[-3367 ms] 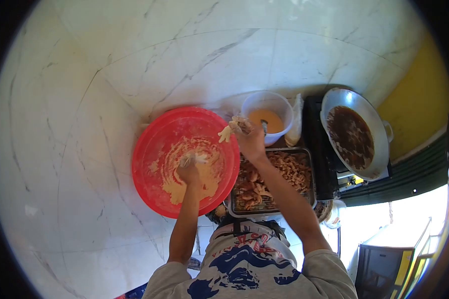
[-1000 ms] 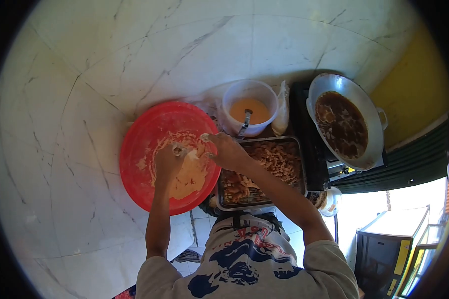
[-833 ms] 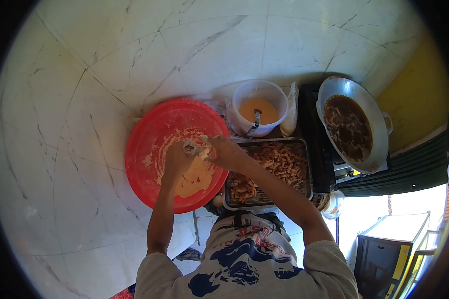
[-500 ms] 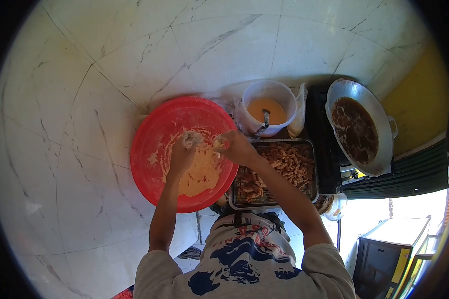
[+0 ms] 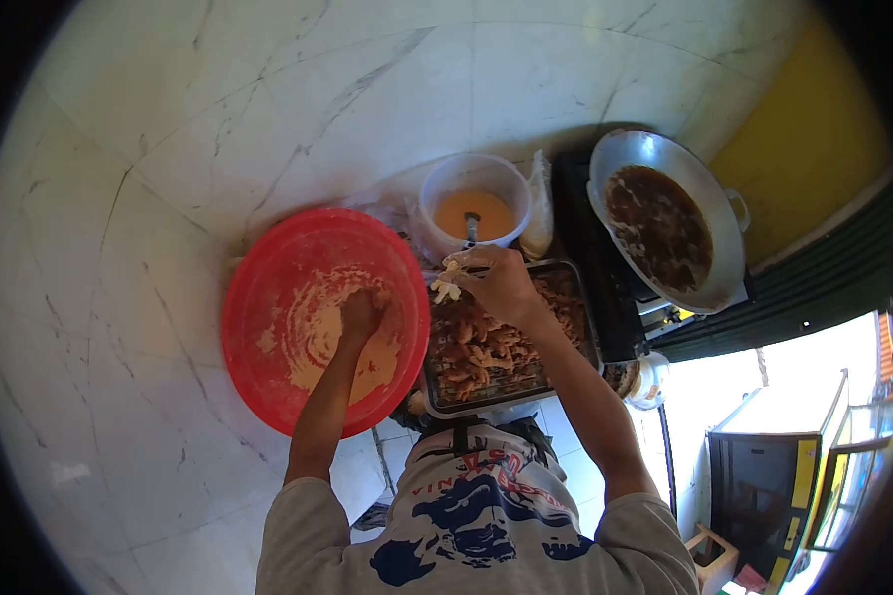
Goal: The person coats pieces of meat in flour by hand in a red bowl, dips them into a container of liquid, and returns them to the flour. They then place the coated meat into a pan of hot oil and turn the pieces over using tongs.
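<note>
My right hand pinches a pale flour-coated piece of food between its fingers, above the near-left corner of a metal tray. Browned, crumbly-coated pieces fill much of that tray. To the left, my left hand reaches down into a wide red basin. Pale flour lies spread across the basin's bottom, and my left fingers are hidden down at it.
Behind the tray stands a clear plastic tub of orange batter, with a utensil handle in it. A wok of dark bubbling oil sits on a black stove at the right. A tiled wall rises behind.
My right hand has moved from over the basin to over the tray with the floured piece. My left hand has lowered into the flour. The view has shifted right.
</note>
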The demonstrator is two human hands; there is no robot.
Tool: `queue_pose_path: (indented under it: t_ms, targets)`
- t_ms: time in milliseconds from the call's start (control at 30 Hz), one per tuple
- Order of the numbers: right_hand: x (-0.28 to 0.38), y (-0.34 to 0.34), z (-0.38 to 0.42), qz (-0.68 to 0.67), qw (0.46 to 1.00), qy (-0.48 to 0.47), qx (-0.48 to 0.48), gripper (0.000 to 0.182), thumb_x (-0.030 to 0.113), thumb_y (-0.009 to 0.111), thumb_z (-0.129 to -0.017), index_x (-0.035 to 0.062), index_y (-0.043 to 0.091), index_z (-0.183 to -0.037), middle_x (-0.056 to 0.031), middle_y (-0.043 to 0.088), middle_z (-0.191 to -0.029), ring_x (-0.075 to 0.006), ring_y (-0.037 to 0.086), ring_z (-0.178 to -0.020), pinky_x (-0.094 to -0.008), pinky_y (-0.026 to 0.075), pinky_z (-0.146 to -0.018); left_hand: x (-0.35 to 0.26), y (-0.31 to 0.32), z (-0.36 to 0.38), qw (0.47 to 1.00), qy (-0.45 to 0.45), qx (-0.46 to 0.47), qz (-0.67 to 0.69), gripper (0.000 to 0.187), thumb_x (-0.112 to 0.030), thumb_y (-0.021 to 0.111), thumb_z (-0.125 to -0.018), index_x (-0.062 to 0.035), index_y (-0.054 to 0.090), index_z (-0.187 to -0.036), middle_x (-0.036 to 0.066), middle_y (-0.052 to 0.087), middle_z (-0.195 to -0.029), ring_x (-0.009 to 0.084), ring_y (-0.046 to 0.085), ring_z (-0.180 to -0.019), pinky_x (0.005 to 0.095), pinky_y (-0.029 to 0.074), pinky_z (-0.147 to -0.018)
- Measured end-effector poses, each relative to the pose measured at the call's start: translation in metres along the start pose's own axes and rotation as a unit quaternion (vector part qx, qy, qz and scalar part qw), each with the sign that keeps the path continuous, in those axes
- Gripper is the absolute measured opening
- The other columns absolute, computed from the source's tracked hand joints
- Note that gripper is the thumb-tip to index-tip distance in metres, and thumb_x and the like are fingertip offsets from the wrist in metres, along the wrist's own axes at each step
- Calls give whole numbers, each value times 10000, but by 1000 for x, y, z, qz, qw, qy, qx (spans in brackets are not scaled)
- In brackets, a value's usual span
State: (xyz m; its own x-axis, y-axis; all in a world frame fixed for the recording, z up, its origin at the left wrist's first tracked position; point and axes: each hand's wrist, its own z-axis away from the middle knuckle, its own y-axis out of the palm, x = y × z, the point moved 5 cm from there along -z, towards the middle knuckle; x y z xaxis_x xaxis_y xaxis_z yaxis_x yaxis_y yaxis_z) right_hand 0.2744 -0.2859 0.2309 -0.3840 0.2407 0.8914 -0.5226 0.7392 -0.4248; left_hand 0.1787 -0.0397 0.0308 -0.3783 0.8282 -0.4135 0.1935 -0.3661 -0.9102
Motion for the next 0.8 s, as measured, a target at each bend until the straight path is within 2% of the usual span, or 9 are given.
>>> queue_pose_path:
  t_ms: [67,167,267,300,400,467,567,667,800]
  targets:
    - [6,-22,9,63,998,-6,-31,273,209,739,-764,42,700,-976,-173,671,-909,-257,658,-793,-330,503,-740,3,15,-8,997,-1,29,-76,326,-341,666,-784,-101,671,-1004,151,673,-906,305,643,-892,442,480,-791]
    - [19,-57,21,53,995,-26,-76,273,202,745,-754,31,700,-963,-185,665,-907,-272,656,-798,-336,505,-737,5,23,-11,989,-30,55,-137,302,-368,660,-785,-133,681,-975,130,676,-892,291,649,-868,467,465,-806]
    - [26,-95,31,44,992,-13,-116,263,195,752,-744,35,706,-948,-191,661,-888,-276,656,-802,-337,506,-729,4,24,-8,989,-32,38,-137,309,-370,651,-790,-127,682,-979,134,676,-905,291,652,-865,476,454,-825]
    - [26,-107,33,112,983,-55,-136,250,186,750,-744,40,711,-943,-184,666,-898,-253,658,-809,-325,504,-729,6,23,-8,990,-47,48,-127,307,-369,646,-793,-126,681,-978,136,677,-904,291,653,-864,471,459,-819]
    - [24,-147,40,100,984,-34,-143,217,145,733,-757,42,713,-947,-167,678,-932,-235,659,-824,-304,501,-745,0,19,-7,990,-72,56,-111,303,-363,630,-802,-115,680,-967,146,678,-899,297,657,-857,460,471,-803]
    - [28,-176,43,111,973,-78,-185,179,88,716,-765,39,715,-937,-126,692,-941,-191,655,-834,-282,497,-771,-9,3,1,989,-76,30,-123,301,-354,618,-809,-95,681,-950,158,678,-893,310,658,-849,457,478,-796]
    - [23,-217,50,81,962,-63,-253,196,71,722,-756,22,708,-945,-107,696,-925,-162,648,-841,-279,496,-783,7,2,9,996,-80,-40,7,285,-304,623,-827,-46,669,-940,168,676,-893,312,659,-850,424,492,-782]
    - [21,-254,54,77,953,-27,-291,234,80,737,-743,1,699,-960,-102,697,-920,-147,646,-836,-276,499,-783,11,-5,12,984,-54,-14,169,282,-242,627,-847,16,646,-959,172,671,-908,269,658,-874,390,496,-776]
    - [-3,-292,55,147,939,-9,-311,250,124,745,-749,-4,697,-958,-99,699,-934,-141,653,-842,-269,496,-798,48,10,13,960,-135,-9,245,261,-209,648,-852,29,637,-958,105,650,-847,177,628,-816,316,492,-716]
